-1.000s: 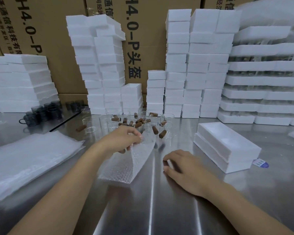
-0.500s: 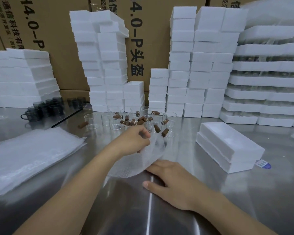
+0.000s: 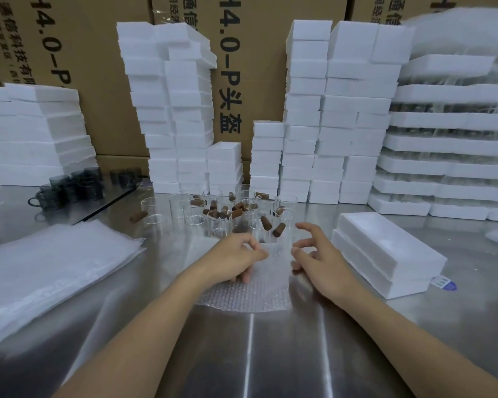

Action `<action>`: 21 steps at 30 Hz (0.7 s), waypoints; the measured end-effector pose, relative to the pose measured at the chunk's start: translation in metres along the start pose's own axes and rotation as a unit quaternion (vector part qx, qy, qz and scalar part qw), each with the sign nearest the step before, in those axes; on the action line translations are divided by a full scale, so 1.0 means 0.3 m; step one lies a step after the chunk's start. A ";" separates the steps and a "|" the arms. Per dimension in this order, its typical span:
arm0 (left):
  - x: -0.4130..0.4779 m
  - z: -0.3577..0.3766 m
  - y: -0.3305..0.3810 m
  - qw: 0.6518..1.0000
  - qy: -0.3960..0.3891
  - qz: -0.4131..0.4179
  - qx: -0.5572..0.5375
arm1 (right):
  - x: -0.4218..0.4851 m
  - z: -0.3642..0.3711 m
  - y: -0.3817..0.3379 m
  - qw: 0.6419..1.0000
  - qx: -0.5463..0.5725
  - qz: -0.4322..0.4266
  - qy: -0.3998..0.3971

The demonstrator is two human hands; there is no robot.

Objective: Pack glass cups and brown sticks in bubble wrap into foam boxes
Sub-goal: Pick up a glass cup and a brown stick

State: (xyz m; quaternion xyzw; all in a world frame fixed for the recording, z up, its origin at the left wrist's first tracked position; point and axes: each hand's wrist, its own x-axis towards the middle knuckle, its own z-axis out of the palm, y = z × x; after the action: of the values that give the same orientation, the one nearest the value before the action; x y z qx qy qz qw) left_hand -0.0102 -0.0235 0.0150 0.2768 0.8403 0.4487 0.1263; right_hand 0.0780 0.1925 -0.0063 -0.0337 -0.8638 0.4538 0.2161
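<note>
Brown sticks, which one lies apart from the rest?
The brown stick lying alone on the table, left of the clear glasses; the others sit among them.

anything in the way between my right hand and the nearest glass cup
Nothing visible. The right hand is open at the bubble wrap sheet's right edge, and the nearest glass cup stands just beyond its fingertips, with only bare steel table between.

you're at a packing workstation: steel table (image 3: 270,354), stacked foam boxes (image 3: 337,110), printed shipping cartons (image 3: 98,81) behind.
</note>
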 end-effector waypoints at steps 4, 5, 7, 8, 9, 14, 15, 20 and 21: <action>0.003 0.005 0.004 1.000 0.001 0.001 0.028 | 0.060 0.014 -0.011 1.000 -0.019 -0.003 -0.018; 0.003 0.006 0.003 0.999 0.003 0.002 0.034 | 0.076 0.018 -0.013 0.999 -0.029 -0.006 -0.027; 0.004 0.009 0.002 0.999 0.004 0.006 0.049 | 0.101 0.025 -0.012 0.998 -0.049 -0.009 -0.042; 0.006 0.010 0.002 0.998 0.005 0.008 0.057 | 0.110 0.029 -0.009 0.997 -0.056 -0.008 -0.046; 0.006 0.012 0.003 0.998 0.007 0.008 0.064 | 0.114 0.032 -0.004 0.997 -0.064 -0.006 -0.049; 0.012 0.016 0.000 0.996 0.012 0.008 0.086 | 0.120 0.036 0.017 0.996 -0.070 0.000 -0.056; 0.013 0.017 -0.002 0.996 0.013 0.010 0.086 | 0.119 0.034 0.017 0.996 -0.064 0.004 -0.054; 0.017 0.021 -0.006 0.996 0.019 0.016 0.091 | 0.113 0.037 0.011 0.992 -0.101 0.008 -0.070; 0.016 0.021 -0.006 0.995 0.019 0.016 0.093 | 0.114 0.038 0.011 0.992 -0.101 0.010 -0.072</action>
State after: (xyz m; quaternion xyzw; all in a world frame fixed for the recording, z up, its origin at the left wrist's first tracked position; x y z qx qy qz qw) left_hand -0.0117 -0.0171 0.0102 0.2921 0.8762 0.3757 0.0767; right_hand 0.0422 0.1943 -0.0029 -0.0309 -0.9184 0.3673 0.1439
